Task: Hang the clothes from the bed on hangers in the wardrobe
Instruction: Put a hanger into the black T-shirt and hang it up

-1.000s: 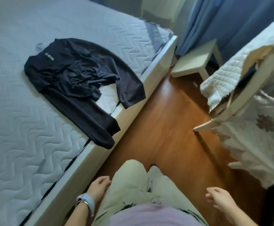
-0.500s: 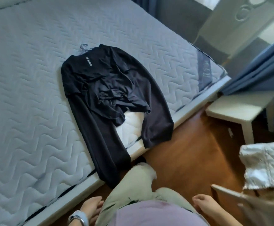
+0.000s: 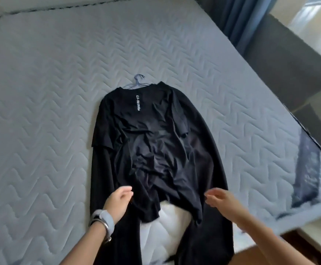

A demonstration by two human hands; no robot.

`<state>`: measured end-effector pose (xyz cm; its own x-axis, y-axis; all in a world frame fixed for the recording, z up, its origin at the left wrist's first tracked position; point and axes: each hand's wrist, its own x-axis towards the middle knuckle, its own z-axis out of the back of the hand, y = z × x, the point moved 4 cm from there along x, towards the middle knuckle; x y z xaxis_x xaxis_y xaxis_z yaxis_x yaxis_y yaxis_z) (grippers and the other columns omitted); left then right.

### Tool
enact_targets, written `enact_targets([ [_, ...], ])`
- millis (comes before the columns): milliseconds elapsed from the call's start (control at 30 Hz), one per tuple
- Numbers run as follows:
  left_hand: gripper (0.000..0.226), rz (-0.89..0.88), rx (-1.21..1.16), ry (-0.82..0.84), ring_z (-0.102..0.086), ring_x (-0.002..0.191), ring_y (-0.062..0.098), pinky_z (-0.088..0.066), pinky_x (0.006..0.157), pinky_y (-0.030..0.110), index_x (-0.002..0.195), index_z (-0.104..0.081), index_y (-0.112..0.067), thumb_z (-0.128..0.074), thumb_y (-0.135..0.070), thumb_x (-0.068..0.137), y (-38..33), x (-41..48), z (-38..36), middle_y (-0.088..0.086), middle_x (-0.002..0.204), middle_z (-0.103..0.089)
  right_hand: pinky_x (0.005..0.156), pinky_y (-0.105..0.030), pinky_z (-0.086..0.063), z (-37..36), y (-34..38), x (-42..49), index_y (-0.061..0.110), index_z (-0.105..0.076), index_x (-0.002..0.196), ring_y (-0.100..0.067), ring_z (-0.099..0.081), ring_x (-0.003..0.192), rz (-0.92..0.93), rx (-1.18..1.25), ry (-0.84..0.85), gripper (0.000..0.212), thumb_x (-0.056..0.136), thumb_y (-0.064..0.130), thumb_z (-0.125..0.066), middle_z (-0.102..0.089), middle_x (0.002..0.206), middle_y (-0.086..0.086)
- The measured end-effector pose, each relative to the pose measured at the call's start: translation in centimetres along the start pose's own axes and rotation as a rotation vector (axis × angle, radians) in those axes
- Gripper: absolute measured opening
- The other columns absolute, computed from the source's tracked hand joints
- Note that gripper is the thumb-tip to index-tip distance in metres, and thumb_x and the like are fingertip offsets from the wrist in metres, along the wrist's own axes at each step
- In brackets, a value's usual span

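Note:
A pile of black clothes [image 3: 155,142] lies flat on the grey quilted bed [image 3: 44,96], collar away from me, long sleeves trailing over the near edge. A short white logo runs down below the collar. Thin blue wire hangers [image 3: 136,82] poke out from under the collar. My left hand [image 3: 118,201], with a watch and bracelet at the wrist, hovers over the lower left hem, fingers curled and apart. My right hand [image 3: 222,200] hovers at the lower right hem, fingers spread. Neither hand holds anything. The wardrobe is out of view.
A white quilted patch [image 3: 167,224] shows between the sleeves at the bed's near edge. Blue curtains [image 3: 238,22] hang at the far right behind the bed. A dark headboard or frame [image 3: 289,60] runs along the right side. Brown floor [image 3: 299,253] shows at bottom right.
I have turned to face the bed and leaned in. Both hands rose from beside my legs and now reach over the lower part of the black clothes.

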<state>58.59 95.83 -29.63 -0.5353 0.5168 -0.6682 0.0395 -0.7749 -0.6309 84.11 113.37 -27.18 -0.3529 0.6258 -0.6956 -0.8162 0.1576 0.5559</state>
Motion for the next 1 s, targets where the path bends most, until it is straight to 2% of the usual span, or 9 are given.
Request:
enact_targets([
  [67, 0.029, -0.067, 0.064, -0.076, -0.055, 0.118, 0.022, -0.038, 0.099, 0.026, 0.12, -0.058, -0.015, -0.048, -0.016, 0.093, -3.5, 6.1, -0.3, 0.006, 0.119, -0.063, 0.081, -0.023, -0.044, 1.1, 4.6, 6.8, 0.028, -0.061, 0.088, -0.016, -0.063, 0.094, 0.085, -0.096, 0.001, 0.014, 0.09, 0.018, -0.051, -0.066, 0.089, 0.005],
  [233, 0.043, -0.251, 0.19, -0.182, -0.036, 0.136, 0.019, -0.025, 0.11, 0.024, 0.136, -0.042, -0.014, -0.045, -0.016, 0.094, -9.7, 22.1, -1.8, 0.005, 0.146, -0.042, 0.079, -0.018, -0.041, 1.5, 13.9, 21.8, 0.018, -0.064, 0.112, -0.015, -0.061, 0.094, 0.255, -0.267, -0.032, 0.026, 0.093, 0.021, -0.045, -0.067, 0.107, 0.001],
  [400, 0.053, -0.366, 0.49, -0.366, 0.0, 0.147, 0.018, -0.006, 0.118, 0.035, 0.146, -0.022, -0.017, -0.035, -0.033, 0.097, -14.0, 36.0, -1.2, 0.0, 0.159, -0.006, 0.092, -0.021, -0.04, 1.0, 22.2, 33.6, 0.014, -0.062, 0.115, -0.018, -0.057, 0.114, 0.449, -0.333, -0.136, 0.029, 0.094, 0.015, -0.043, -0.065, 0.12, -0.003],
  [467, 0.06, -0.368, 0.667, -0.384, 0.003, 0.147, 0.016, -0.001, 0.119, 0.037, 0.148, -0.012, -0.024, -0.015, -0.05, 0.093, -13.8, 39.8, -1.3, -0.003, 0.159, 0.0, 0.098, -0.025, -0.039, 0.6, 25.4, 37.7, 0.012, -0.062, 0.116, -0.022, -0.056, 0.115, 0.507, -0.329, -0.179, 0.03, 0.093, 0.012, -0.042, -0.065, 0.121, -0.006],
  [533, 0.073, -0.39, 0.831, -0.421, -0.012, 0.146, 0.018, -0.006, 0.117, 0.039, 0.147, -0.014, -0.025, -0.001, -0.06, 0.085, -12.4, 42.0, -1.5, 0.0, 0.158, -0.014, 0.1, -0.034, -0.041, 0.1, 28.7, 41.4, 0.01, -0.06, 0.116, -0.027, -0.055, 0.114, 0.576, -0.358, -0.219, 0.03, 0.092, 0.011, -0.042, -0.063, 0.12, -0.011],
  [633, 0.06, -0.466, 0.889, -0.492, -0.037, 0.137, 0.023, -0.018, 0.108, 0.042, 0.139, -0.035, -0.02, -0.028, -0.048, 0.087, -11.1, 43.4, -1.9, 0.005, 0.147, -0.042, 0.101, -0.04, -0.04, -0.5, 33.9, 47.1, 0.007, -0.056, 0.122, -0.033, -0.049, 0.12, 0.681, -0.476, -0.313, 0.034, 0.091, 0.013, -0.043, -0.057, 0.126, -0.016],
  [733, 0.057, -0.516, 0.845, -0.528, -0.031, 0.136, 0.02, -0.02, 0.107, 0.043, 0.137, -0.04, -0.02, -0.037, -0.044, 0.084, -11.2, 43.4, -1.7, 0.004, 0.145, -0.045, 0.103, -0.042, -0.036, -1.7, 37.4, 51.8, 0.003, -0.043, 0.131, -0.036, -0.04, 0.127, 0.566, -0.64, -0.23, 0.039, 0.095, 0.018, -0.041, -0.048, 0.136, -0.018],
  [900, 0.058, -0.516, 0.84, -0.508, -0.028, 0.136, 0.018, -0.022, 0.107, 0.043, 0.137, -0.035, -0.023, -0.039, -0.044, 0.083, -11.1, 43.5, -1.8, 0.003, 0.145, -0.045, 0.079, -0.034, -0.043, -2.8, 38.6, 54.0, 0.002, -0.061, 0.108, -0.039, -0.056, 0.104, 0.551, -0.759, -0.28, 0.024, 0.089, 0.006, -0.047, -0.061, 0.113, -0.021],
  [1000, 0.057, -0.54, 0.835, -0.521, -0.027, 0.137, 0.018, -0.022, 0.108, 0.043, 0.137, -0.035, -0.022, -0.038, -0.043, 0.084, -11.0, 43.5, -2.0, 0.003, 0.145, -0.045, 0.078, -0.035, -0.043, -2.1, 39.2, 52.6, 0.0, -0.061, 0.104, -0.036, -0.055, 0.102, 0.627, -0.647, -0.266, 0.021, 0.091, 0.007, -0.045, -0.061, 0.11, -0.02],
])
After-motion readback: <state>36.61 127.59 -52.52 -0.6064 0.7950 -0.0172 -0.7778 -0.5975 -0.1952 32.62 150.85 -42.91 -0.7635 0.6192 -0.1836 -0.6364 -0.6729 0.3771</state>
